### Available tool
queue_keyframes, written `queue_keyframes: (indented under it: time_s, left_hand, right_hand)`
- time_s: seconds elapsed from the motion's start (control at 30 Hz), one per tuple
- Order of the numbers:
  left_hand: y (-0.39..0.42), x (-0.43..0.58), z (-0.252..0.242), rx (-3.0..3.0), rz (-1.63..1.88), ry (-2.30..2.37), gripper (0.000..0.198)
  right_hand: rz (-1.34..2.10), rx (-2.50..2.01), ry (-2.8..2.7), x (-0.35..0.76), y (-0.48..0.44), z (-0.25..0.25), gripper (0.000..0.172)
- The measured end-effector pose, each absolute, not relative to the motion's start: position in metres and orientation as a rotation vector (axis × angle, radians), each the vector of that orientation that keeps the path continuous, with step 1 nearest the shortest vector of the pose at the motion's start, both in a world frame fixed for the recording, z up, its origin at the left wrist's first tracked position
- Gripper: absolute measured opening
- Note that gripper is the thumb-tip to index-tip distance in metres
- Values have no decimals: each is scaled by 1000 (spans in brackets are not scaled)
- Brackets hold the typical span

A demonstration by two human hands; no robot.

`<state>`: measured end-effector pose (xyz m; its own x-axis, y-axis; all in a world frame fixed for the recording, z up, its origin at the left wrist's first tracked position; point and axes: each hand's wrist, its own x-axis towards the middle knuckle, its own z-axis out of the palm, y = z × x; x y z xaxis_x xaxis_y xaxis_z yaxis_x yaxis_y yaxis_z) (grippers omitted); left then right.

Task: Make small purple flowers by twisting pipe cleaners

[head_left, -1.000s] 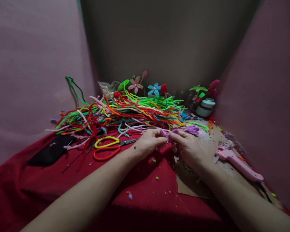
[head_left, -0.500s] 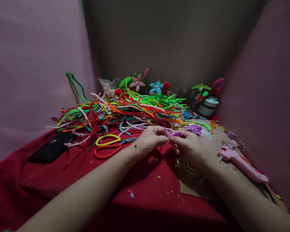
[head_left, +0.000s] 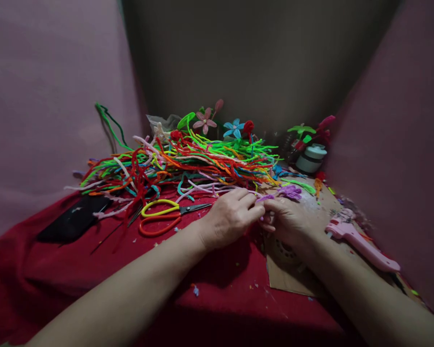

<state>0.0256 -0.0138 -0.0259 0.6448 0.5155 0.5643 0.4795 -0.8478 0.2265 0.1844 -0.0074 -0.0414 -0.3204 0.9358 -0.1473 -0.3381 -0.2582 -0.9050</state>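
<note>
My left hand (head_left: 232, 218) and my right hand (head_left: 291, 222) meet above the red cloth. A short purple pipe cleaner (head_left: 265, 197) pokes out from between them, pinched by both. My left hand's back faces up and hides most of its fingertips; its fingers are curled closed. On my right hand the thumb and forefinger press together, with the other fingers curled beneath. Just behind lies a looped purple pipe cleaner piece (head_left: 291, 193). Scissors (head_left: 162, 217) with one yellow and one red handle lie left of my left hand.
A large pile of coloured pipe cleaners (head_left: 202, 161) spreads across the back. At right, a pink glue gun (head_left: 361, 243) lies on cardboard (head_left: 289, 279). A black phone-like object (head_left: 72, 219) is at left. Pipe-cleaner flowers (head_left: 233, 129) and a white-lidded jar (head_left: 311, 159) stand behind.
My left hand has turned over, back upward, and moved slightly right over the purple pipe cleaner, covering more of it. My right hand has barely shifted.
</note>
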Motion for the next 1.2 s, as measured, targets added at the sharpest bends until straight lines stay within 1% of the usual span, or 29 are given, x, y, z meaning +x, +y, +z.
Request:
queue_keyframes:
  time_s: [0.07, 0.13, 0.17, 0.23, 0.33, 0.43, 0.5, 0.57, 0.67, 0.8, 0.83, 0.9, 0.97, 1.03, 1.07, 1.13, 1.2]
  left_hand:
    - [-14, 26, -23, 2575, 1084, 891, 21]
    - [-12, 26, -20, 2127, 1121, 943, 15]
    - [-11, 26, -18, 1895, 1082, 946, 14]
    - [-9, 24, -16, 1554, 947, 888, 17]
    - [-9, 22, -13, 1384, 802, 790, 24]
    - [-11, 22, -11, 1398, 764, 825, 20]
    - [-11, 24, -12, 1469, 768, 868, 19]
    - [-10, 25, -16, 1648, 792, 933, 17]
    - [-10, 27, -23, 2228, 925, 1101, 12]
    - [-16, 27, -26, 3152, 1045, 1143, 20]
    - [-17, 28, -25, 3275, 1061, 1123, 22]
    - [-18, 28, -24, 3330, 1143, 1126, 22]
    - [-16, 27, -24, 3139, 1276, 1207, 16]
    - [-9, 25, -25, 2733, 1413, 1271, 10]
    - [-6, 24, -25, 2494, 1441, 1271, 11]
    - [1, 20, -24, 2045, 1370, 1220, 11]
    - [6, 17, -23, 1700, 1155, 1103, 16]
  right_hand:
    - [1703, -895, -1036, 185, -9, -38, 18]
    - [1599, -914, -1153, 186, -11, -34, 15]
    - [1514, -950, -1231, 186, -13, -32, 15]
    - [1301, -1050, -1383, 186, -16, -28, 16]
    - [1105, -1136, -1507, 185, -21, -22, 16]
    - [1056, -1132, -1538, 183, -25, -18, 13]
    - [1053, -1137, -1523, 182, -25, -17, 11]
    - [1103, -1154, -1476, 181, -25, -18, 14]
    - [1279, -1133, -1339, 180, -22, -25, 19]
    - [1608, -967, -1050, 178, -17, -34, 22]
    - [1667, -936, -986, 178, -15, -36, 21]
    - [1743, -900, -901, 180, -13, -36, 17]
    - [1766, -883, -871, 182, -11, -33, 13]
    - [1760, -857, -887, 185, -11, -30, 13]
    - [1754, -839, -913, 186, -11, -28, 15]
    - [1768, -801, -990, 187, -12, -25, 20]
    - [1803, -763, -1091, 188, -14, -23, 23]
